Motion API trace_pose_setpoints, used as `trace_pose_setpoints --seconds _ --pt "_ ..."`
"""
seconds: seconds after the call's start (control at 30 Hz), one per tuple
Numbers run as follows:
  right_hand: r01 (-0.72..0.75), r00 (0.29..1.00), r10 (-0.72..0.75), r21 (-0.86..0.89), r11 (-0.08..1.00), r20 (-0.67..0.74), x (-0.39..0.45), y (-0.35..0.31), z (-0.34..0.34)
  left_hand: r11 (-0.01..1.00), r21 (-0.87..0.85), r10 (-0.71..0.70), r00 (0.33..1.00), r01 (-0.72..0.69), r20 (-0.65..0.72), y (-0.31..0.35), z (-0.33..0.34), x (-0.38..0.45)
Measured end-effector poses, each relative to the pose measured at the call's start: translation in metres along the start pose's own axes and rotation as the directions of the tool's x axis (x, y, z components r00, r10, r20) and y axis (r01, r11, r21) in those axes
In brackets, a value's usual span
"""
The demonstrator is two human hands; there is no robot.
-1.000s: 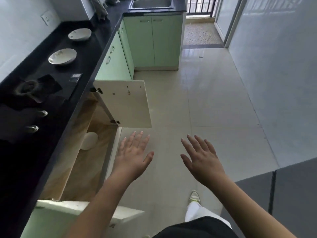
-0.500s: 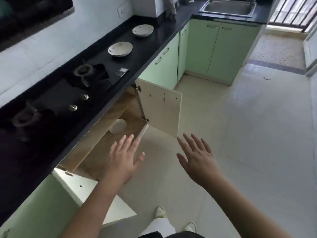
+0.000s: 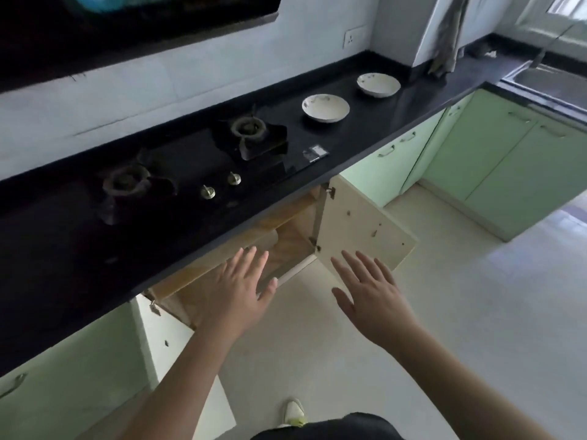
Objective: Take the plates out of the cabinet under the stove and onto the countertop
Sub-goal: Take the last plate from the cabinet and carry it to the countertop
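Note:
Two white plates rest on the black countertop (image 3: 365, 134) to the right of the stove: the nearer plate (image 3: 325, 108) and the farther plate (image 3: 378, 85). Below the stove (image 3: 197, 173) the cabinet (image 3: 286, 246) stands with both doors swung out, its wooden inside partly visible. No plate shows inside it from this angle. My left hand (image 3: 236, 289) is spread flat in front of the cabinet opening, holding nothing. My right hand (image 3: 370, 292) is spread too, hovering by the right door (image 3: 365, 227), empty.
The left cabinet door (image 3: 178, 360) juts out toward my legs. Green cabinets (image 3: 508, 163) run along the counter to a corner with a sink (image 3: 546, 77) at the far right. A cloth (image 3: 448, 36) hangs at the wall. Pale tiled floor (image 3: 476, 312) lies on the right.
The view has swung left and up toward the stove and counter. The plate seen inside the cabinet earlier is now out of sight. Both hands stay spread and empty.

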State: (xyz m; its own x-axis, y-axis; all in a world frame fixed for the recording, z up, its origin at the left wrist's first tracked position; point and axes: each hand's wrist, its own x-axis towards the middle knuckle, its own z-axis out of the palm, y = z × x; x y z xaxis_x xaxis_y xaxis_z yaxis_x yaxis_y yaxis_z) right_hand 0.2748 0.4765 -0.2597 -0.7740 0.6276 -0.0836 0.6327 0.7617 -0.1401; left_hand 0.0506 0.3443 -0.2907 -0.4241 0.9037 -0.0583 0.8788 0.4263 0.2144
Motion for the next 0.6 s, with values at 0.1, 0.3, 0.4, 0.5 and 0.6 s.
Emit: trace_pose_setpoints --seconds 0.1,0.3,0.4,0.5,0.6 --pt "0.026 0.999 -0.026 -0.026 0.999 -0.028 0.037 0.004 -0.01 1.0 -0.007 0.003 1.0 -0.003 -0.016 -0.004 -0.008 0.028" --pt "0.136 0.99 -0.137 -0.055 0.989 -0.012 0.097 -0.002 -0.003 0.996 -0.036 -0.076 0.997 0.076 -0.018 -0.02 -0.006 0.053" --pt "0.224 0.975 -0.224 -0.051 0.973 -0.003 0.13 -0.001 0.004 0.989 -0.026 -0.144 0.989 0.143 -0.038 -0.026 0.002 0.063" --pt "0.31 0.951 -0.31 -0.015 0.951 -0.001 0.167 0.006 0.013 0.982 -0.038 -0.187 0.981 0.185 -0.047 -0.027 0.009 0.078" --pt "0.404 0.915 -0.404 0.007 0.915 0.02 0.21 0.019 0.023 0.974 -0.012 -0.227 0.973 0.227 -0.052 -0.024 0.014 0.104"
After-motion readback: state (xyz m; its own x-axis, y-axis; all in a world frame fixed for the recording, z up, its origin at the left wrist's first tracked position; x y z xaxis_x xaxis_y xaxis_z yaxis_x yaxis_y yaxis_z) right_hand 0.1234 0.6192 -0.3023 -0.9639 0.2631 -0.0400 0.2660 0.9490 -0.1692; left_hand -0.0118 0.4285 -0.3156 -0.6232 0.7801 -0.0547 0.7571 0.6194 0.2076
